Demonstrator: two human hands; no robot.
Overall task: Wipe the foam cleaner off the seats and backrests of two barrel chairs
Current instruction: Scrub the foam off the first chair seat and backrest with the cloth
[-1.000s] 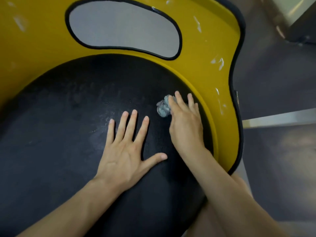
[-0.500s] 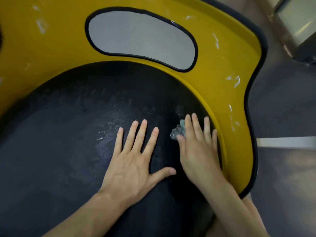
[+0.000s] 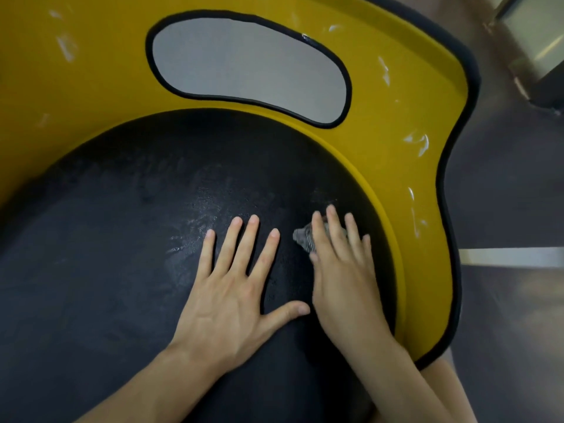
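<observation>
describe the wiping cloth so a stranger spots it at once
Find the black seat inside the yellow backrest. On it the left hand lies flat; the right hand, nearer the yellow rim, presses the cloth. It is a crumpled grey wad poking out under its fingers, the only wrinkled thing on the seat.

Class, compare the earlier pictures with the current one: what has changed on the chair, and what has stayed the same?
The right hand, pressing the cloth on the seat, slid back toward the person, from ahead of the left hand's fingertips to about level with them. Nothing was picked up or let go. The left hand stayed spread flat on the seat; foam streaks remain on the backrest.
</observation>
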